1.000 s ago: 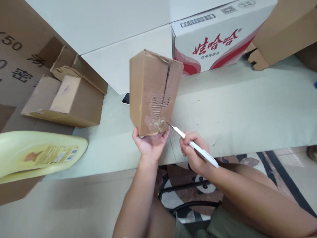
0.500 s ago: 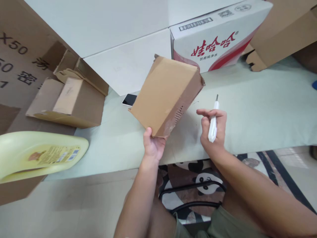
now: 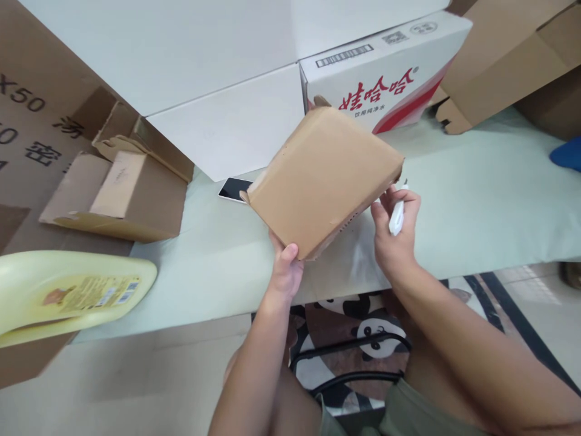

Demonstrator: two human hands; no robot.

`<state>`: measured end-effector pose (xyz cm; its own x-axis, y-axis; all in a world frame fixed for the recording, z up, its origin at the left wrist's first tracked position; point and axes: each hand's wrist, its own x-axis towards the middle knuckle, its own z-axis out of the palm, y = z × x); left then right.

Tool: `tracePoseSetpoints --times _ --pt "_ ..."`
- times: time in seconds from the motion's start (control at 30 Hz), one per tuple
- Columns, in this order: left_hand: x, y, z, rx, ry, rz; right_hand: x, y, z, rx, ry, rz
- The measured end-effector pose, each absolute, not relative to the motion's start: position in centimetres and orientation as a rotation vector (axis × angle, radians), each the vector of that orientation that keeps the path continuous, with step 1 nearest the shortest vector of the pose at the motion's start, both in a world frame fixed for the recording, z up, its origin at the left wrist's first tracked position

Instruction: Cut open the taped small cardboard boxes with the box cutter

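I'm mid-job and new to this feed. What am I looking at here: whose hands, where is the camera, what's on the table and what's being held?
There is no machine: these are a person's two bare hands, seen from a camera on their head that looks forward and down. The left hand grips the near corner of a small cardboard box, held tilted above the table. The right hand holds a white cutter at the box's right edge. On the table lie a phone, an opened cardboard box to the left, a white carton with red print behind, and brown cartons at far right. A yellow bottle lies at lower left.
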<state>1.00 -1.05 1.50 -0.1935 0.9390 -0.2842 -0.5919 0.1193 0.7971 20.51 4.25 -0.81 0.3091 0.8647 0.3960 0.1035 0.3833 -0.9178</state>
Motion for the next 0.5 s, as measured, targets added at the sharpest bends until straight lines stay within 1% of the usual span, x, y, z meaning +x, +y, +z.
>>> tracePoseSetpoints --times 0.1,0.23,0.5 --pt "0.8 -1.1 1.2 0.444 1.027 1.446 20.0 4.0 -1.0 -1.128 -1.226 0.639" --pt "0.7 -1.2 1.2 0.444 1.040 1.423 19.4 3.4 -0.3 -1.264 -1.373 0.512" --pt "0.7 -0.9 2.3 0.461 1.109 1.469 18.0 2.3 0.3 -1.142 -1.674 0.190"
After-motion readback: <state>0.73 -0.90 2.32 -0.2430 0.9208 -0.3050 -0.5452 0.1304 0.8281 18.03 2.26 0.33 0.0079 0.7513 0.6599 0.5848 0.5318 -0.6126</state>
